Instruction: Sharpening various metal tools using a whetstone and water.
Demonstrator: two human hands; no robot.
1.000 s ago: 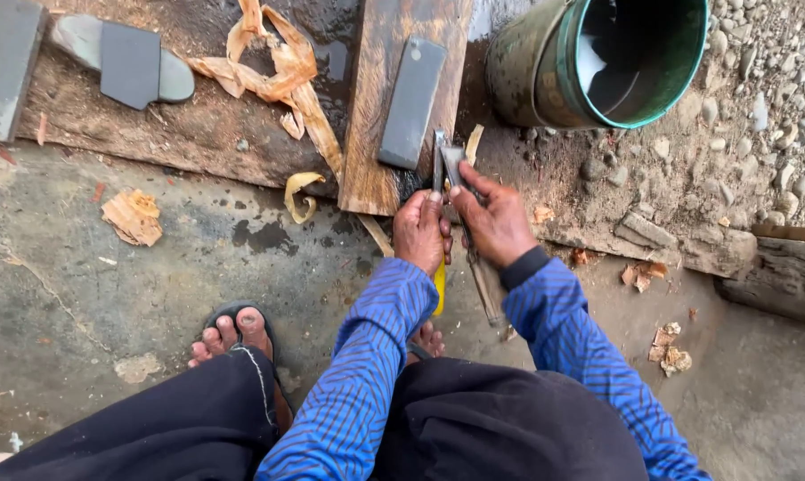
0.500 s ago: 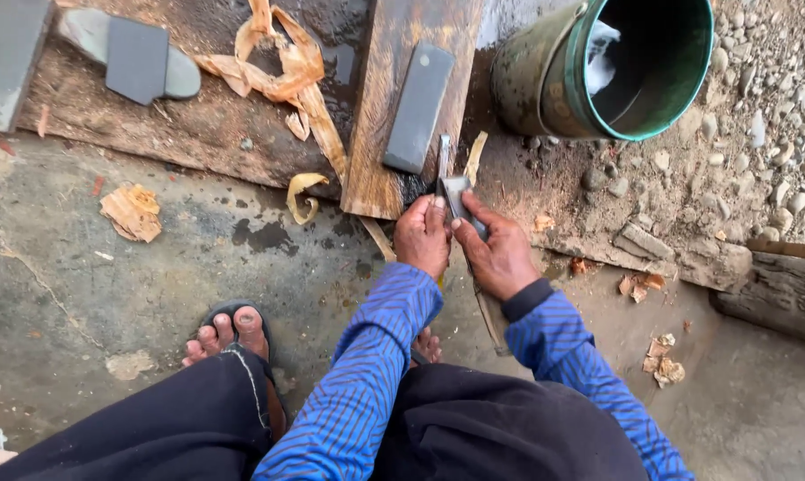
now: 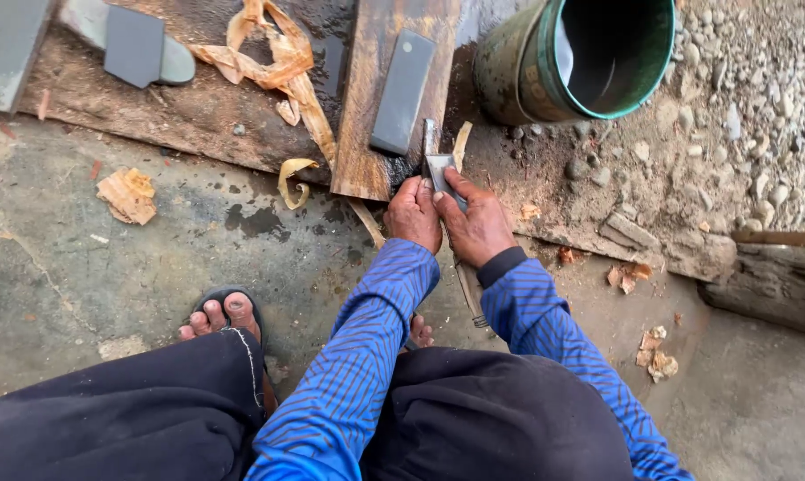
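Observation:
A flat metal blade (image 3: 437,163) sits between both my hands, at the lower right corner of a wet wooden board (image 3: 367,134). My left hand (image 3: 413,214) grips the blade from the left and my right hand (image 3: 475,221) presses its fingers on top of it. A dark grey sharpening stone (image 3: 403,91) lies lengthwise on the board just beyond the blade. Both sleeves are blue and striped.
A green bucket (image 3: 518,67) stands at the upper right on gravel. Wood shavings (image 3: 278,62) curl over a second plank, with another grey stone (image 3: 134,46) at the upper left. My sandalled foot (image 3: 224,316) rests on the concrete floor.
Both hands with the blade have slid slightly toward me and to the right, off the stone's end. The view has shifted a little.

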